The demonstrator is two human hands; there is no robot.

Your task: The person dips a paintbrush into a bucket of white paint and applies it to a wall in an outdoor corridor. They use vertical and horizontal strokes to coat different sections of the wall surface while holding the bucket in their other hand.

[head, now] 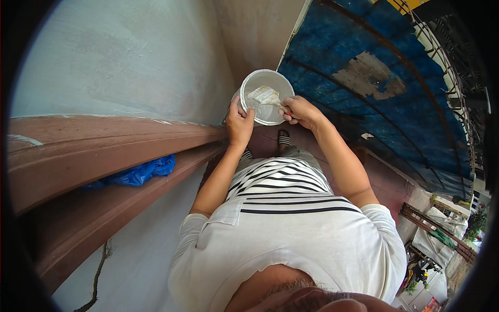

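A round white plastic bucket (244, 90) is held up in front of me, its mouth tilted towards the camera. My left hand (239, 124) grips its near left rim, thumb on the inside. In my right hand (299, 112) is the handle of a flat paintbrush (264, 96). The brush's whitish, paint-caked bristles lie over the bucket's mouth, pointing left. Whether they touch the inside of the bucket I cannot tell. Pale residue coats the bucket's inner wall.
To the left rises a pale painted wall (128, 58) above a brown ledge (117, 142). A blue plastic bag (144, 171) is tucked beneath this ledge. On the right hangs a torn blue sheet (331, 50) crossed by dark bars. Reddish tiles (263, 140) cover the floor underfoot.
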